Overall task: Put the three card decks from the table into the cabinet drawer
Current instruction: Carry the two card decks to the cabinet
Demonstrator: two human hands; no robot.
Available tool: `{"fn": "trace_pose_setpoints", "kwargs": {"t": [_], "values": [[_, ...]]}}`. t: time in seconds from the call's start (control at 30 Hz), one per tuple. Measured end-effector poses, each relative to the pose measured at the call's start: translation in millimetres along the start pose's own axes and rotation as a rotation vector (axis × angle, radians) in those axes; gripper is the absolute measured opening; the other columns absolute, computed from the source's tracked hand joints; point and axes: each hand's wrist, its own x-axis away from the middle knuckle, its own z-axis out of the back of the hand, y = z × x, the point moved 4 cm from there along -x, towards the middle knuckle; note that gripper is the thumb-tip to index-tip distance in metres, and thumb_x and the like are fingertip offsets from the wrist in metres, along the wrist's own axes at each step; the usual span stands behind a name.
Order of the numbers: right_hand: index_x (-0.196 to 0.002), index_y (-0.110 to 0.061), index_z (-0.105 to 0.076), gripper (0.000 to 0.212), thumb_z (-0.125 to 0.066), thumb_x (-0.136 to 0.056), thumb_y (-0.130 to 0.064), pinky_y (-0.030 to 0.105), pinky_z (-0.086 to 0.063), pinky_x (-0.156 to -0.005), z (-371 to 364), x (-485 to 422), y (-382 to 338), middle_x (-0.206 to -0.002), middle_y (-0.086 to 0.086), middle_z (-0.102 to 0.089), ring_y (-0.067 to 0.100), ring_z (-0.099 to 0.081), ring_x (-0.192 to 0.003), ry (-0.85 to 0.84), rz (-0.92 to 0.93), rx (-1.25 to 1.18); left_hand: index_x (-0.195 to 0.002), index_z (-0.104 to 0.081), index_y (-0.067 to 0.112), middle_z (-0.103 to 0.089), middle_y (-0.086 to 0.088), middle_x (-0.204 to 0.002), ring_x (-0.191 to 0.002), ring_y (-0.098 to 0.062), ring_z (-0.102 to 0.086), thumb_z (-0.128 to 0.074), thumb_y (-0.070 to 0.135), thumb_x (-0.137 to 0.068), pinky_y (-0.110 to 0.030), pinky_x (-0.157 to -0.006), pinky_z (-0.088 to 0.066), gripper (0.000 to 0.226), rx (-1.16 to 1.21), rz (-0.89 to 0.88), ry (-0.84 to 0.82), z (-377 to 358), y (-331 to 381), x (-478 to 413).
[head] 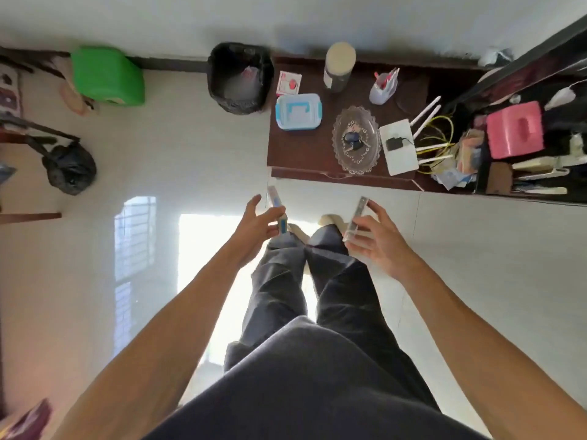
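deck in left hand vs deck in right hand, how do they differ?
The left-hand deck shows blue on its box and end; the right-hand deck looks grey and clear. The left-hand deck leans toward the left at its far end, the right-hand deck toward the right. The left hand pinches its deck low; the right hand holds its deck along the side. Both are edge-on, off the cabinet.

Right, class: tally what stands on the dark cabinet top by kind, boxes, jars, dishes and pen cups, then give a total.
Boxes: 1, the blue box
Jars: 1, the jar
Dishes: 1, the glass dish
Pen cups: 1, the pen cup
Total: 4 on the cabinet top
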Motion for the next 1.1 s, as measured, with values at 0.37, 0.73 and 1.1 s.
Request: {"fn": "trace_pose_setpoints", "kwargs": {"t": [0.37, 0.73, 1.1], "values": [[-0.138, -0.035, -0.051, 0.069, -0.082, -0.077, -0.044, 0.028, -0.062, -0.082, -13, -255, -26, -0.119, -0.011, -0.064, 0.011, -0.068, -0.105, 0.157, 0.321, 0.66, -0.149, -0.017, 0.023, -0.054, -0.006, -0.138, -0.108, -0.021, -0.063, -0.075, 0.032, -0.081, -0.024, -0.077, -0.053, 0.09, -0.554, -0.219, 0.396, 6, 2, -227], [-0.144, -0.038, -0.044, 0.073, -0.074, -0.079, -0.051, 0.037, -0.046, -0.08, -49, -464, -25, -0.116, 0.012, -0.059, 0.033, -0.062, -0.103, 0.361, 0.567, 1.154, -0.146, -0.027, 0.024, -0.055, -0.003, -0.136, -0.12, -0.027, -0.054, -0.077, 0.036, -0.076, -0.047, -0.094, -0.054, 0.086, -0.872, -0.379, 0.658, 32, -12, -443], [-0.143, -0.038, -0.044, 0.071, -0.076, -0.08, -0.044, 0.046, -0.049, -0.083, -71, -514, -34, -0.123, 0.013, -0.053, 0.04, -0.061, -0.11, 0.486, 0.554, 1.235, -0.145, -0.027, 0.025, -0.055, -0.006, -0.13, -0.115, -0.028, -0.053, -0.074, 0.031, -0.076, -0.042, -0.088, -0.052, 0.083, -1.0, -0.521, 0.721, 28, -7, -495]]}}
